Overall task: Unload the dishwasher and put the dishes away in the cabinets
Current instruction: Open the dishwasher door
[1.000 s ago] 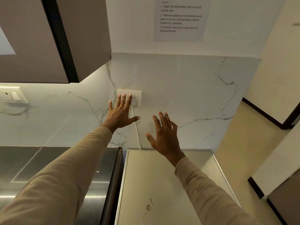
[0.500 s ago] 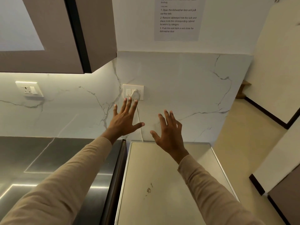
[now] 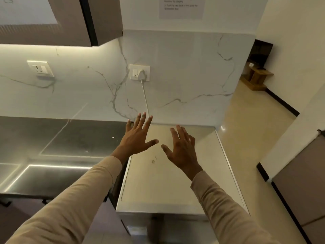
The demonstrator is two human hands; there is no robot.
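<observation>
Hands: left hand (image 3: 136,136) and right hand (image 3: 181,150) spread wide, fingers straight, holding nothing | dishwasher (image 3: 158,187): white box under both hands, just beside the dark counter (image 3: 61,138) | cabinet (image 3: 70,18): up high, left | plug (image 3: 141,74): in the wall behind

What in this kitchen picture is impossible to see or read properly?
- Wall notice: head view, cut off by the top edge; the lines left are too blurred to read.
- Dishwasher: only its top and a dark, blurred strip of the front show; door, rack and any dishes lie out of sight below.
- Upper cabinet: seen from below, cut by the top edge; its inside is hidden.
- White cord: its lower end disappears behind the left hand.
</observation>
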